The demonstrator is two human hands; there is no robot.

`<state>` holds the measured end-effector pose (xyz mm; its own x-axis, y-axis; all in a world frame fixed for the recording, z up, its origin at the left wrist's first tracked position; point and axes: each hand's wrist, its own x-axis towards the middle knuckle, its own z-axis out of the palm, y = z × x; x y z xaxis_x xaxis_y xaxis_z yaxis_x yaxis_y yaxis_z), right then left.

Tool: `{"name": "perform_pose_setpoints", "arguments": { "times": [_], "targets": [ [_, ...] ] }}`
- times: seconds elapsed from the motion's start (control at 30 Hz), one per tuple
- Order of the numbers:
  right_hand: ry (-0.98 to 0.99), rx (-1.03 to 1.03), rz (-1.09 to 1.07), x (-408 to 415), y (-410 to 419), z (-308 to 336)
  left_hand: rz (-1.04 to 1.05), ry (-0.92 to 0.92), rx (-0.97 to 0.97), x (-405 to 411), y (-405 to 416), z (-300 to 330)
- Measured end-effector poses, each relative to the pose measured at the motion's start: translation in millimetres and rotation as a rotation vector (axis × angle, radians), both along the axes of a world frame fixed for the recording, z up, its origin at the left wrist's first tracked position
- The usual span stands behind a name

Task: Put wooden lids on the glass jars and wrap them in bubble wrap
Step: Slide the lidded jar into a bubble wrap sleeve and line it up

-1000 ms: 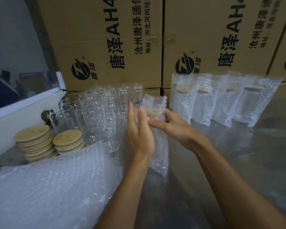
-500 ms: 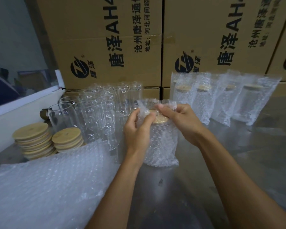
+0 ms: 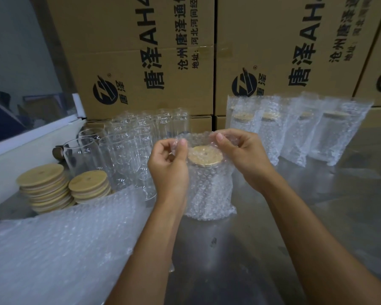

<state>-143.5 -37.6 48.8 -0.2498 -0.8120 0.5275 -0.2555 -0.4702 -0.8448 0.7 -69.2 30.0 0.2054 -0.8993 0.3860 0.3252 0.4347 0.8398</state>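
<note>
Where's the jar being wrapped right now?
Head view, centre: the lidded jar stands on the metal table, in a bubble bag held by both hands, right of the bare glass jars.

The jar (image 3: 209,188) stands upright on the bench (image 3: 273,238) in a bubble bag (image 3: 207,201), with a round wooden lid (image 3: 205,156) on it. I pinch the open bag mouth at both sides. Four wrapped jars (image 3: 299,133) stand in a row behind. Bare glasses (image 3: 128,150) stand at left, beside two lid stacks (image 3: 64,188) and a bubble sheet (image 3: 59,249).
</note>
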Motion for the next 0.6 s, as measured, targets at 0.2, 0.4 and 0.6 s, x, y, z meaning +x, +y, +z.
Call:
{"name": "perform_pose_setpoints", "arguments": {
  "times": [0.2, 0.4, 0.6],
  "targets": [
    [-0.003, 0.077, 0.062, -3.5, 5.5, 7.0, 0.06, 0.031, 0.015, 1.9, -1.6, 0.3],
    [0.079, 0.128, 0.161, -13.6, 9.5, 4.1, 0.113, 0.058, 0.046, 3.9, -2.9, -0.3],
    [0.057, 0.003, 0.049, -16.3, 5.8, 3.6, 0.158, 0.038, 0.026, 8.3, -0.6, 3.8]
  ]
}}
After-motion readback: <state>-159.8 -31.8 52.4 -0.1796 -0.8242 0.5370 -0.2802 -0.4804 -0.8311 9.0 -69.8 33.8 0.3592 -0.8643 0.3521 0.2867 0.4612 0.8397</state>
